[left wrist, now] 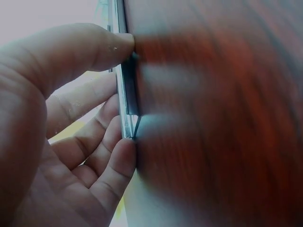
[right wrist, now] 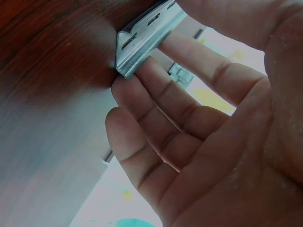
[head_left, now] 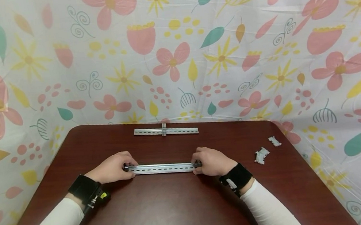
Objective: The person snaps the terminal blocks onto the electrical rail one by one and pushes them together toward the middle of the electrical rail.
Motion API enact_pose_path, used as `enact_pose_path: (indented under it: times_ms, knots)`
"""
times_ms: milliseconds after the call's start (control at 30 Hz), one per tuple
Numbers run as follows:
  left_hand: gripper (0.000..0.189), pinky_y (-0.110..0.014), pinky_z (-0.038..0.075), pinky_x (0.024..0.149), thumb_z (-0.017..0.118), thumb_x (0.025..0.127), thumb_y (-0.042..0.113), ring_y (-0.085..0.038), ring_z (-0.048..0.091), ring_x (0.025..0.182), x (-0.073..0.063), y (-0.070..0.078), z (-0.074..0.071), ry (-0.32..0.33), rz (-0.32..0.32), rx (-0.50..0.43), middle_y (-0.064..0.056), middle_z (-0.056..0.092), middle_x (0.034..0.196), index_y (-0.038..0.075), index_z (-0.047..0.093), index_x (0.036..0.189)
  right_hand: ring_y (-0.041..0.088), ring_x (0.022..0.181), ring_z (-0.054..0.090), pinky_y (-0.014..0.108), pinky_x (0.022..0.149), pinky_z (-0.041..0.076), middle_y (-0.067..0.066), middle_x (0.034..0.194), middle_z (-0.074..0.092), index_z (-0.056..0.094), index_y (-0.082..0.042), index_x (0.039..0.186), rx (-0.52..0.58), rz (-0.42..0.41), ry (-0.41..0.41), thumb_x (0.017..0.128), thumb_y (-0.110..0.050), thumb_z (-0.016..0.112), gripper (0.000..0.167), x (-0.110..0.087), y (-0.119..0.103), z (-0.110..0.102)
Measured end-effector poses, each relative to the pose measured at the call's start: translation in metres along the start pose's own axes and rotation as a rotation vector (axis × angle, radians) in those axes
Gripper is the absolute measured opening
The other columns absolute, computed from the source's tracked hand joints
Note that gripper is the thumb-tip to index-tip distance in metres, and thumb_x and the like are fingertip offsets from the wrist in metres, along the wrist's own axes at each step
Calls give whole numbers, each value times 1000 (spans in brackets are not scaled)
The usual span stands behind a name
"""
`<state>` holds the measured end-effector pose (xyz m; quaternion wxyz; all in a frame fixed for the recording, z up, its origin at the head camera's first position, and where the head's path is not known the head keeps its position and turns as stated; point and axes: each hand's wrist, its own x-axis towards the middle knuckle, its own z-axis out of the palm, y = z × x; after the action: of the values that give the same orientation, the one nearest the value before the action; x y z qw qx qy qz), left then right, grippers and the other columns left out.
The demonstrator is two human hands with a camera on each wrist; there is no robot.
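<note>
A slotted metal DIN rail [head_left: 163,168] lies crosswise near the middle of the table, one hand at each end. My left hand [head_left: 116,167] grips its left end; in the left wrist view the thumb is on one side of the rail [left wrist: 124,90] and the fingers on the other. Its right end is held by my right hand [head_left: 214,161]. From the right wrist, fingertips show along the edge of the rail [right wrist: 142,42], with the thumb tip out of sight. Both tips of the rail look dark between the fingers in the head view.
Behind lies a second DIN rail [head_left: 182,130] with a small grey piece [head_left: 164,129] across it. Several light grey plastic pieces [head_left: 261,155] sit at the right, one [head_left: 274,141] nearer the table's [head_left: 164,209] right edge. A flower-patterned curtain [head_left: 175,61] hangs around the table.
</note>
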<state>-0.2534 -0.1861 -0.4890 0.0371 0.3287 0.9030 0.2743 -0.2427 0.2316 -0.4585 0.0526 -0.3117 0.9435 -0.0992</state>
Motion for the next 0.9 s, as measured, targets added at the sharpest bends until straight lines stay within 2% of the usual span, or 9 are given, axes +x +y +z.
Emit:
enact_pose_path:
  times_ms: [133,300,433,633,767,900]
  knots:
    - [21,-35,59,87,88,92,20,-8,63,96,0,0,0,-2,0,-5,14,66,104,21,86,113,13,86,56,36,78,54,-4,98,61,79,-18,108,1,-14,-4,95,-26,92,19,0,2,0]
    - [21,-34,59,86,88,93,20,-9,63,95,-1,0,1,-6,-12,-14,13,66,104,20,85,114,11,89,57,35,80,54,-4,101,62,80,-19,116,18,-27,-18,97,-34,90,26,-2,12,-3]
    - [22,-34,59,86,88,93,21,-9,63,95,0,-1,1,-7,-11,-17,13,66,105,21,85,114,13,94,62,39,86,56,-3,106,66,81,-17,121,22,4,26,99,-39,87,32,-4,28,-7]
    - [22,-35,59,87,88,93,19,-10,63,96,-1,-1,2,-5,-13,-15,13,66,105,20,85,115,25,107,68,49,95,59,5,117,68,78,-12,124,-29,136,155,102,-35,84,32,-13,63,-12]
    - [23,-35,59,87,88,92,19,-9,63,96,0,-1,3,-2,-9,-15,13,66,105,20,85,115,34,114,67,55,97,58,13,123,67,76,-6,130,-40,233,214,103,-34,83,40,-23,89,-16]
    - [23,-35,59,87,88,91,19,-8,63,96,0,-1,4,4,-20,-6,14,65,104,21,85,114,42,119,63,60,98,56,21,128,65,73,0,136,-33,296,269,105,-32,81,44,-34,115,-20]
